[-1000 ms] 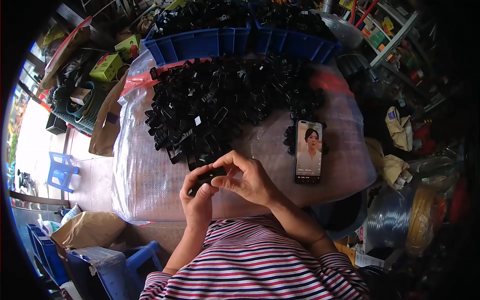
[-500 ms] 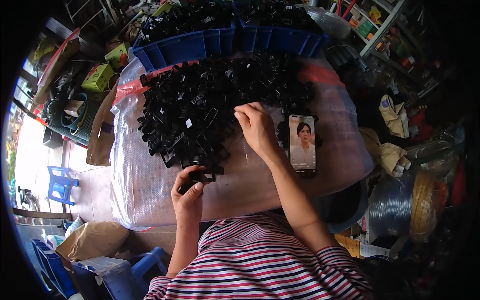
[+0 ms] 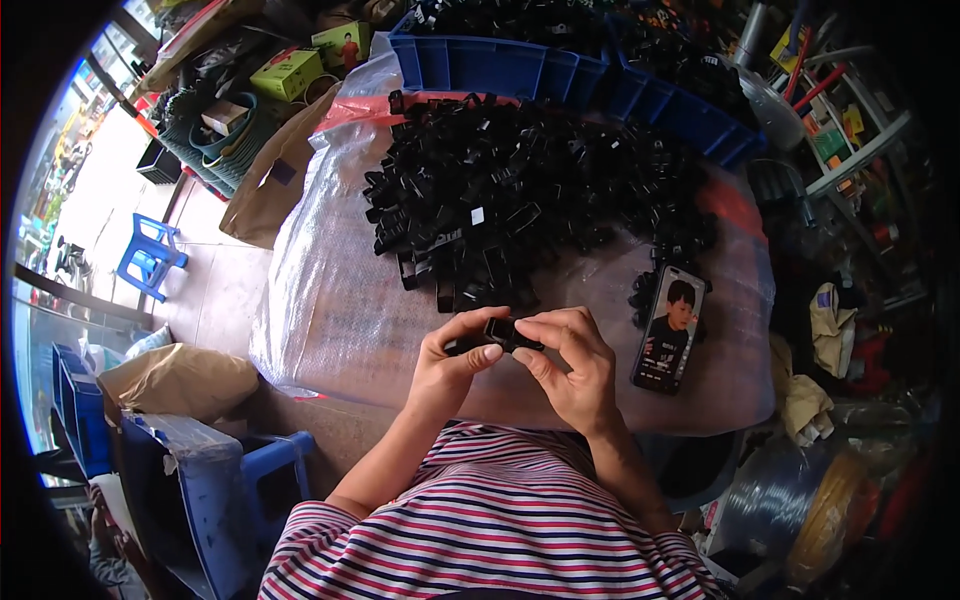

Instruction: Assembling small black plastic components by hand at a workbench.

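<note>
A red, navy and white striped shirt (image 3: 480,530) fills the space nearest the camera, on the near side of the heap. Just short of the heap's near edge, the 2 hands meet over 1 small black piece (image 3: 498,328): the left hand (image 3: 448,362) grips it between thumb and curled fingers, and the right hand (image 3: 575,368) pinches its right end with thumb and forefinger (the piece's exact shape is partly hidden by the fingers).

A phone (image 3: 668,328) lies slantwise at the heap's near right end, loose black pieces close against its left edge, its lit screen showing a person in a dark top. Woven plastic sheeting (image 3: 330,290) spreads under and around the heap (image 3: 540,170), a jumble of black plastic parts with 1 white square (image 3: 477,215) on top. Left of the heap, well apart, stands a blue stool (image 3: 150,258). Beyond its far edge sit 2 blue crates (image 3: 490,68) (image 3: 685,115), both filled with black parts.
</note>
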`<state>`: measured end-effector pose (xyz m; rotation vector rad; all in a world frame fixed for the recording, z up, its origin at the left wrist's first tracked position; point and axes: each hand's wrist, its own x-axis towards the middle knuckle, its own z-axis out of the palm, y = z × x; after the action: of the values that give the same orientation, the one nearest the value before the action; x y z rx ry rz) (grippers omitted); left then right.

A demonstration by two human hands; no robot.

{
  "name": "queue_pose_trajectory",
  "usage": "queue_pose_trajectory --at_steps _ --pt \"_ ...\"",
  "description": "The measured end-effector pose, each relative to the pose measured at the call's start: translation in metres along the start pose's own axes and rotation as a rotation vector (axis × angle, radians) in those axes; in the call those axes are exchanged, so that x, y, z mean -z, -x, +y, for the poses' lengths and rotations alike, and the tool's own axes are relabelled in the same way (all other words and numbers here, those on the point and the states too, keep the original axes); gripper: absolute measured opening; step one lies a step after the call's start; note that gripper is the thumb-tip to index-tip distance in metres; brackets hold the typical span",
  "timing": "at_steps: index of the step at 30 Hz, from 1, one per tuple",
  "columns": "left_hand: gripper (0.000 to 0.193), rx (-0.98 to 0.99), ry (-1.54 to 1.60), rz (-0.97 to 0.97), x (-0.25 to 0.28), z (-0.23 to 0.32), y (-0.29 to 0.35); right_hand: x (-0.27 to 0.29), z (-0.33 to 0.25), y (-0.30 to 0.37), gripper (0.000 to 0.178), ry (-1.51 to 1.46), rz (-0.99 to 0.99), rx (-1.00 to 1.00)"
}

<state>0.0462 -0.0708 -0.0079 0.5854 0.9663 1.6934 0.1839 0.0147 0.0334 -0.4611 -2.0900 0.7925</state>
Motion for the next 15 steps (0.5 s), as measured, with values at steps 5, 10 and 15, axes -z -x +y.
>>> queue_pose_trajectory --at_steps 5,10,15 --pt "0.041 -0.025 0.078 -0.004 -0.007 0.001 0.001 -0.015 0.004 0.007 0.032 -0.001 0.041 -0.008" --pt "0.036 -0.035 0.209 0.092 -0.005 -0.006 0.004 -0.022 0.001 0.013 0.032 -0.134 0.001 -0.168" --pt "0.031 -0.099 0.08 0.121 -0.001 -0.008 0.011 -0.024 0.008 0.017 0.036 -0.409 -0.057 -0.446"
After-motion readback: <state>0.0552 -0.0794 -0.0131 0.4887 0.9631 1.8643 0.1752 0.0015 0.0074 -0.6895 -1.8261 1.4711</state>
